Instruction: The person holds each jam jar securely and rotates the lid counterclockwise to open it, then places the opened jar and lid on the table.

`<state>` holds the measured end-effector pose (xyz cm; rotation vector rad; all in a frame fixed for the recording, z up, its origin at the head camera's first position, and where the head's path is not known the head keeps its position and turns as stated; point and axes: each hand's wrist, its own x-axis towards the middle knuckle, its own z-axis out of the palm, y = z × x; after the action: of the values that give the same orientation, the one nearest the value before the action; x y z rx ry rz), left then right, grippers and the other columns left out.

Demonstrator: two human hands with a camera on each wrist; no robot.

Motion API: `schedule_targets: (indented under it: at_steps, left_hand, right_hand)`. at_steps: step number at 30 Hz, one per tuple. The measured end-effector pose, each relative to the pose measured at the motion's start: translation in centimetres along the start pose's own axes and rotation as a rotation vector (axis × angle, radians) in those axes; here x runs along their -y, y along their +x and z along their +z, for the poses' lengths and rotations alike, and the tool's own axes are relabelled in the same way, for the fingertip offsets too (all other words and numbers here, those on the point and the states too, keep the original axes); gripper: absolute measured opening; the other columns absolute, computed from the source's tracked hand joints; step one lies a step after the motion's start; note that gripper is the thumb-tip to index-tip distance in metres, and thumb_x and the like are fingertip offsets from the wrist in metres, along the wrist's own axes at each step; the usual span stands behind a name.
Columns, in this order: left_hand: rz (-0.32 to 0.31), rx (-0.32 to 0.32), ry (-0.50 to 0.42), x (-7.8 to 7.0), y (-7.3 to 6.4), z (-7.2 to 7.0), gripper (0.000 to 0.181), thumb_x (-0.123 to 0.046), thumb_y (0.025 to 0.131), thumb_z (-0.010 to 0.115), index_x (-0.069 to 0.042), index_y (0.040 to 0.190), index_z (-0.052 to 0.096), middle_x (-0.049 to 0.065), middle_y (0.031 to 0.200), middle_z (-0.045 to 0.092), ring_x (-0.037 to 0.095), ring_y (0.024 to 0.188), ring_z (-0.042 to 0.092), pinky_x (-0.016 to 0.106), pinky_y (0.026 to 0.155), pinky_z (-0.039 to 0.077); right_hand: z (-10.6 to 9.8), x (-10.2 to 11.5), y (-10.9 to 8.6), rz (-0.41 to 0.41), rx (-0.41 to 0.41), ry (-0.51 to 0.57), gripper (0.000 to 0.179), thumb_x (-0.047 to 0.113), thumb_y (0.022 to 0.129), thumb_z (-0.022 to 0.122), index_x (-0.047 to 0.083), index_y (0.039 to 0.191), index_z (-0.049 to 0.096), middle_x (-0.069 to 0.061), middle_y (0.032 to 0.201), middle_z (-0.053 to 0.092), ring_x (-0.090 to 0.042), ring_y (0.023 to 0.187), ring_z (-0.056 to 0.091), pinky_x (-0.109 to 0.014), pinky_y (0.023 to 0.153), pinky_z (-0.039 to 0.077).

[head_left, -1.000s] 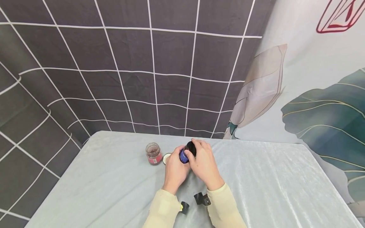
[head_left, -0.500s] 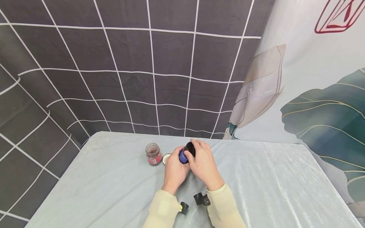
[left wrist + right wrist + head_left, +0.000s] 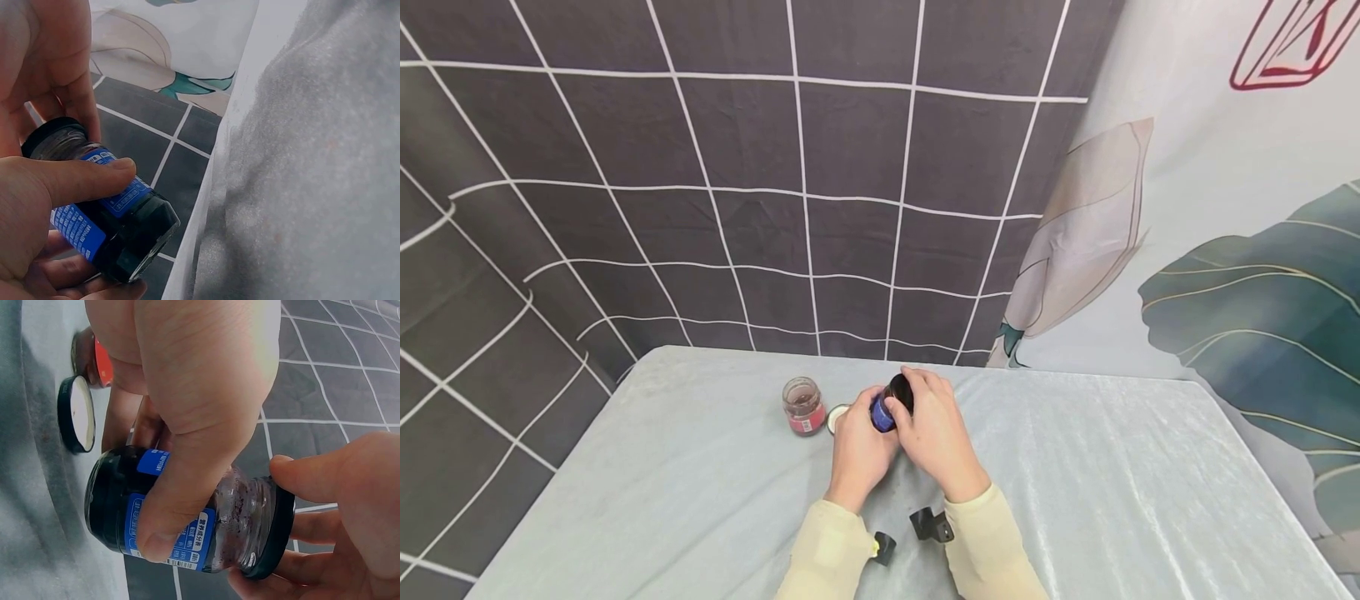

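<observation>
Left hand [image 3: 861, 450]: fingers curled round the jar [image 3: 883, 412], thumb laid across its blue label [image 3: 131, 194].
Right hand [image 3: 942, 433]: lid [image 3: 282, 528] pinched at the rim between thumb and fingers.
Jar: held tilted above the table [image 3: 1097, 475], toward the middle of its far edge; lid seated on the mouth, its tightness not to be told.
Hazards, as judged: contents could be spilled if the lid came free at this tilt; the jar could be dropped if the left hand's hold were eased; the loose lid [image 3: 838, 417], just beside that hand, could be nudged, and the lidless red jar [image 3: 804, 407] struck, by a leftward swing.
Room: scant at the far edge; ample toward the left edge past the red jar; widest toward the right edge.
</observation>
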<state>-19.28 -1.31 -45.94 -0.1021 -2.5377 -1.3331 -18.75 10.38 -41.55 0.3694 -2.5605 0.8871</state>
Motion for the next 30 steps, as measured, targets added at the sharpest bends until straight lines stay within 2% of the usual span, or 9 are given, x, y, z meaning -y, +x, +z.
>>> schedule_targets:
  at_steps: [13,22,30]
  left_hand:
    - [-0.003,0.001,-0.004,-0.03,-0.03,0.03,0.049,-0.019,0.084,0.08,-0.001,0.126,0.063,0.016,0.115,0.071,0.03,0.105,0.069,0.044,0.091,0.056]
    - [0.031,-0.013,-0.004,0.17,-0.09,0.12,0.048,-0.016,0.083,0.08,0.001,0.125,0.063,0.018,0.113,0.072,0.031,0.102,0.07,0.045,0.089,0.056]
    - [0.019,-0.008,-0.014,0.21,-0.02,0.04,0.049,-0.017,0.084,0.08,-0.001,0.126,0.063,0.016,0.114,0.072,0.03,0.104,0.07,0.044,0.09,0.056]
  right_hand:
    - [0.02,0.03,-0.02,0.006,0.003,0.002,0.043,0.013,0.094,0.069,-0.011,0.128,0.059,-0.028,0.125,0.06,-0.046,0.117,0.054,-0.054,0.1,0.046]
    - [0.02,0.08,-0.05,0.012,0.009,0.006,0.043,0.013,0.095,0.067,-0.01,0.13,0.058,-0.027,0.126,0.06,-0.044,0.12,0.053,-0.053,0.102,0.045]
    - [-0.02,0.2,-0.01,0.023,0.019,0.011,0.044,0.013,0.096,0.066,-0.01,0.132,0.057,-0.026,0.128,0.059,-0.043,0.122,0.052,-0.053,0.102,0.045]
